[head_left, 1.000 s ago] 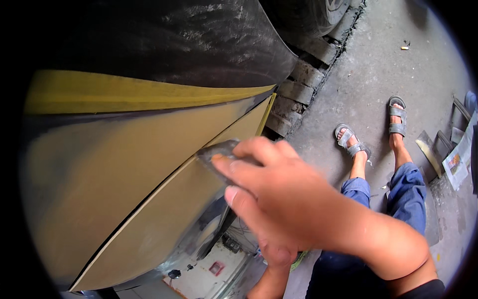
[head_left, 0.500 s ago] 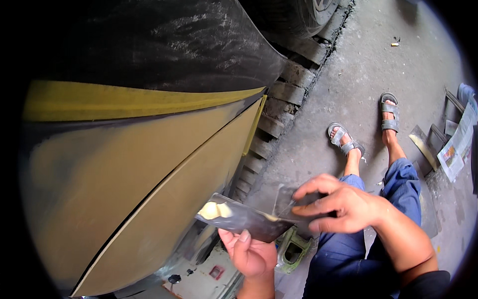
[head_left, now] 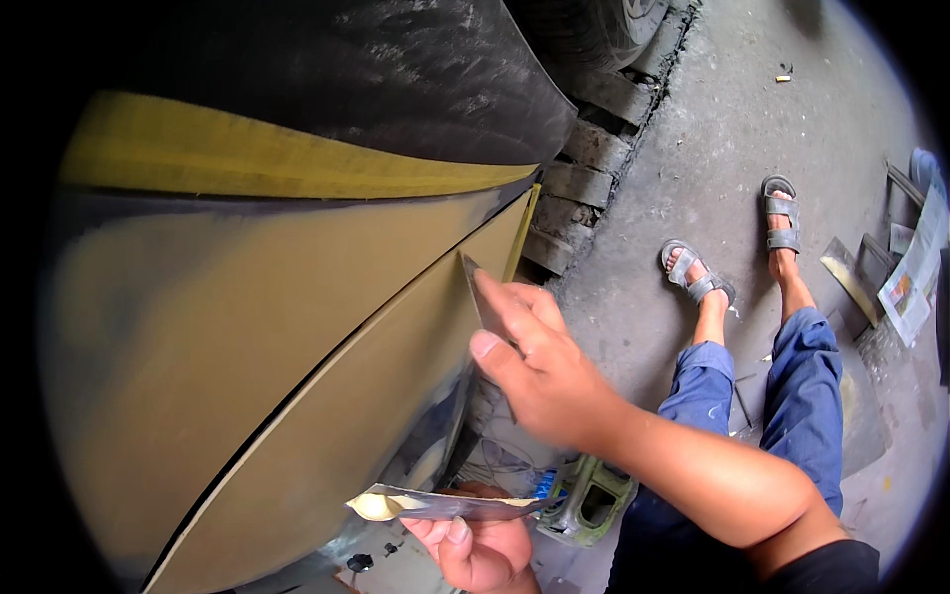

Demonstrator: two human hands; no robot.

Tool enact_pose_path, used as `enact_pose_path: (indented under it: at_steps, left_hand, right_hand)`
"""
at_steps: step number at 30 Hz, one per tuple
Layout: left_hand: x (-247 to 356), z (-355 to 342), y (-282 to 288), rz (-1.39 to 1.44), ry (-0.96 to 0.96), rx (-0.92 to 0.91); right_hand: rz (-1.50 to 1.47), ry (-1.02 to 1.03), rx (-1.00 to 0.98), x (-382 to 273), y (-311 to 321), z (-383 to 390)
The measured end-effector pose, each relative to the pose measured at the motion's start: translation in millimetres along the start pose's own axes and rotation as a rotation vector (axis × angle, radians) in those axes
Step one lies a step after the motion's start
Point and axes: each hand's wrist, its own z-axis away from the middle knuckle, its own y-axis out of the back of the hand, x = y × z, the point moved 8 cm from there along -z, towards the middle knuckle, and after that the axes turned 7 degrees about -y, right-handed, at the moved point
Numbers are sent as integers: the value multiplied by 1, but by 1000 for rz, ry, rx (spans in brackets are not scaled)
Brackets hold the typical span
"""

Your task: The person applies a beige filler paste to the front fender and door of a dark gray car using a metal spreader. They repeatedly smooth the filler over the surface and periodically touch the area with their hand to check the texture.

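Observation:
My right hand [head_left: 544,371] grips a thin dark putty spreader [head_left: 481,297], its edge at the tan car panel [head_left: 346,426] just below the dark seam. From here I cannot tell how firmly the blade touches. My left hand [head_left: 480,549], lower down, pinches a dark flat putty knife [head_left: 465,508] seen nearly edge-on. A lump of cream-coloured putty [head_left: 375,506] sits on its left end, with a thinner smear along its edge. Part of the left fingers is hidden behind the blade.
Yellow masking tape [head_left: 297,163] borders the panel under a dusty black section [head_left: 416,79]. A tyre [head_left: 584,30] stands at the top. My sandalled feet are on the concrete floor [head_left: 752,129]. A green stool [head_left: 594,505] is near my knees; newspaper [head_left: 915,277] lies at right.
My right hand has moved left and up, taking the spreader from beside the putty knife to the panel. My left hand has lowered slightly, and its blade has turned edge-on.

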Motion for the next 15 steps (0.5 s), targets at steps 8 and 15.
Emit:
enact_pose_path:
  at_steps: [8, 15]
  left_hand:
    - [22, -6, 5, 39, 62, -143]
    - [26, -12, 5, 52, 9, -256]
  right_hand:
    - [19, 88, -62, -39, -31, 27]
    - [52, 103, -20, -4, -4, 20]
